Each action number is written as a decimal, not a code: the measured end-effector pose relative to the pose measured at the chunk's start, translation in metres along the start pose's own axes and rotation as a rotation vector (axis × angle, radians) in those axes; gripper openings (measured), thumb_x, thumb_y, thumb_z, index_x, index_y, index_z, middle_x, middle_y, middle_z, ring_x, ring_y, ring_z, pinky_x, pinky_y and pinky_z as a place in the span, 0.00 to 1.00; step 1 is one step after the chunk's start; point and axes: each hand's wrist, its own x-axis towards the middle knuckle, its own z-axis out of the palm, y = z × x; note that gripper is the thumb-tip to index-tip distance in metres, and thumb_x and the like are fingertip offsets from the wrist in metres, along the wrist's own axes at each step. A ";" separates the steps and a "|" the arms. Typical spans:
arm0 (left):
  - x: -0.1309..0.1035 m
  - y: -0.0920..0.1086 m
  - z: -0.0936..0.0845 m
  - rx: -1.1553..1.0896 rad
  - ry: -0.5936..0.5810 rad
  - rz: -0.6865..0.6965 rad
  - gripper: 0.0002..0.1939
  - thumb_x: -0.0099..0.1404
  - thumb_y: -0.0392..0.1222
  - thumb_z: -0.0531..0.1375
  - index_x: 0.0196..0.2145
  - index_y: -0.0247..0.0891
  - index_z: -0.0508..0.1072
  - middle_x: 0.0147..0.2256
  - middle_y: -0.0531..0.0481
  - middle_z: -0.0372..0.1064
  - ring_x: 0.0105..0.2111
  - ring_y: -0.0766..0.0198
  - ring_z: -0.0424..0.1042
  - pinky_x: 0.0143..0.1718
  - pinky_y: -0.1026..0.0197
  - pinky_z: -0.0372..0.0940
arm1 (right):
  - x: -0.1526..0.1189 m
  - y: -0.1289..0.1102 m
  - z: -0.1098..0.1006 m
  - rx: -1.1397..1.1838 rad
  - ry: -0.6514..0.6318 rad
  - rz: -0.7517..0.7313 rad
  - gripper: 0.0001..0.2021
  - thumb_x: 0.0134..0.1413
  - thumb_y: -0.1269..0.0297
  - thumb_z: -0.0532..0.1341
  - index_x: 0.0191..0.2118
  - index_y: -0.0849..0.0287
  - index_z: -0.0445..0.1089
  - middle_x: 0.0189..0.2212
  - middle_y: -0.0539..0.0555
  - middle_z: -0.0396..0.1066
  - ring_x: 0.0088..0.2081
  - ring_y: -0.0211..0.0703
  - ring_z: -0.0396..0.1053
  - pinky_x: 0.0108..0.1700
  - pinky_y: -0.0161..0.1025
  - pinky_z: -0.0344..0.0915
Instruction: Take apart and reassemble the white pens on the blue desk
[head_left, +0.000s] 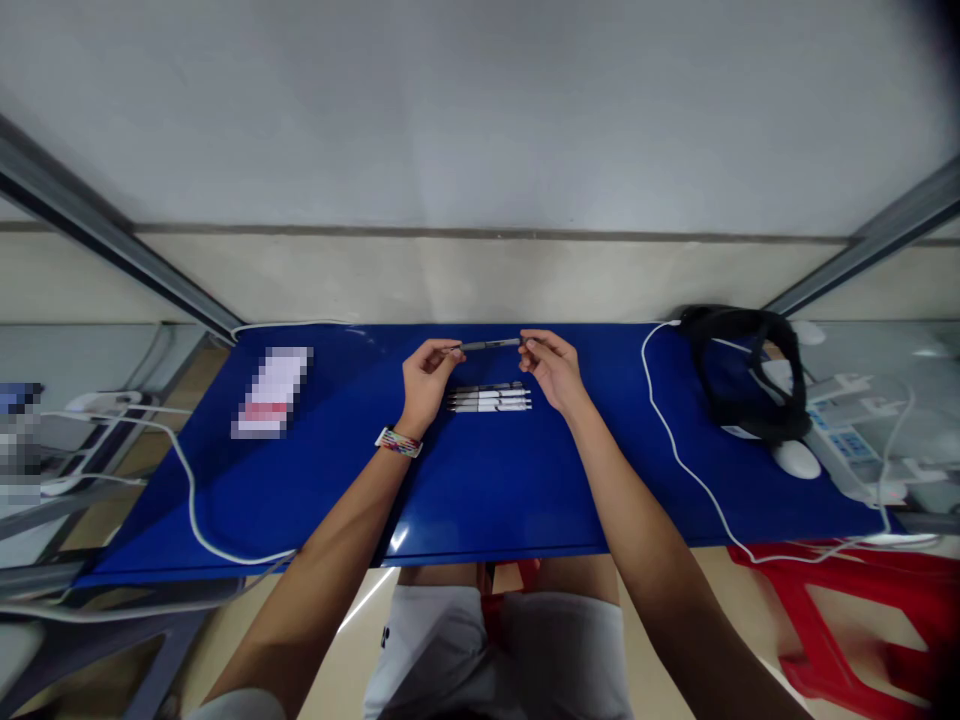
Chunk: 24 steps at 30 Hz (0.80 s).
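A slim grey pen [490, 345] lies level between my two hands near the back of the blue table. Its left end is pinched by the fingers of my left hand [429, 378], whose wrist wears a multicoloured woven band. My right hand [553, 368] pinches the other end with thumb and fingers. Just below the held pen, several pens [489, 400] rest side by side in a neat stack of rows on the table, white-barrelled ones in front and a darker one at the back.
The blue table [495, 480] stands against a pale wall. A pixelated phone-like item [273, 393] lies at left. At right are a black headset with straps [709, 375], a white cable [679, 450] and a power strip [847, 440]. A red stool [817, 620] stands below right.
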 end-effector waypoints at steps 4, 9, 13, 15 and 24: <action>0.001 0.002 -0.006 0.138 -0.076 0.026 0.11 0.69 0.48 0.68 0.45 0.40 0.82 0.38 0.46 0.81 0.39 0.57 0.80 0.48 0.53 0.73 | 0.000 0.000 -0.011 -0.265 0.014 -0.080 0.12 0.54 0.54 0.73 0.42 0.52 0.83 0.31 0.51 0.78 0.26 0.39 0.66 0.28 0.39 0.62; 0.006 0.003 -0.020 0.398 -0.201 0.070 0.11 0.69 0.47 0.68 0.46 0.42 0.84 0.40 0.46 0.82 0.40 0.55 0.79 0.48 0.51 0.72 | -0.003 0.009 -0.014 -0.483 -0.085 -0.141 0.08 0.58 0.58 0.70 0.41 0.53 0.82 0.30 0.52 0.80 0.33 0.45 0.75 0.38 0.43 0.69; 0.009 0.005 -0.031 0.466 -0.315 0.080 0.08 0.69 0.48 0.68 0.40 0.44 0.86 0.41 0.46 0.84 0.42 0.53 0.79 0.51 0.47 0.69 | -0.007 0.015 -0.018 -0.612 -0.111 -0.159 0.07 0.60 0.63 0.68 0.43 0.53 0.81 0.31 0.52 0.80 0.33 0.46 0.76 0.39 0.43 0.68; 0.009 0.007 -0.033 0.484 -0.354 0.092 0.08 0.70 0.49 0.68 0.39 0.45 0.86 0.41 0.47 0.84 0.44 0.52 0.79 0.55 0.45 0.67 | -0.008 0.015 -0.021 -0.712 -0.109 -0.208 0.07 0.60 0.64 0.67 0.42 0.53 0.82 0.32 0.52 0.79 0.30 0.43 0.72 0.36 0.42 0.66; 0.010 0.005 -0.032 0.512 -0.397 0.190 0.07 0.69 0.49 0.67 0.36 0.47 0.85 0.38 0.48 0.84 0.41 0.51 0.78 0.54 0.44 0.64 | -0.013 0.008 -0.023 -0.977 -0.157 -0.346 0.07 0.59 0.69 0.67 0.37 0.51 0.83 0.33 0.52 0.75 0.33 0.44 0.67 0.39 0.43 0.65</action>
